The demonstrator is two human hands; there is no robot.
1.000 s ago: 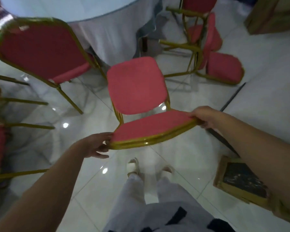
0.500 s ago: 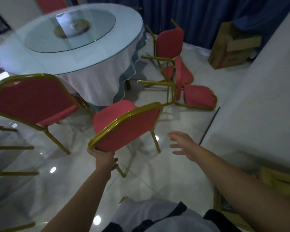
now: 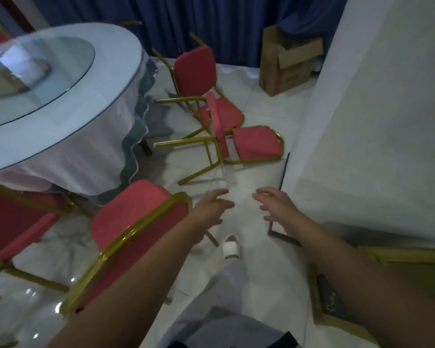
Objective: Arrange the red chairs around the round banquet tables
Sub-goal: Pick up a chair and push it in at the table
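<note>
Glossy white tiled floor (image 3: 256, 179) runs beside the round white-clothed desk (image 3: 91, 114); ahead, a toppled red-cushioned, gold-framed chair (image 3: 256, 144) lies tangled with another. Better to seize its frame with both hands and right it before sliding it under. Left hand (image 3: 211, 207) and right hand (image 3: 278, 208) reach forward, fingers (image 3: 264, 191) spread, released, holding nothing.

A banquet hall or restaurant function rm is indicated. A round table (image 3: 118, 79) is draped w/ a white cloth, scalloped at the hem, and topped by a glass lazy Susan (image 3: 35, 71). Red padded seats w/ gold metal frames are seen: an upright chair (image 3: 131, 214) by the table's near edge and toppled chairs (image 3: 256, 144) on glossy white floor tiles (image 3: 249, 177). Blue drapes (image 3: 211, 21) are hung along the back.
</note>
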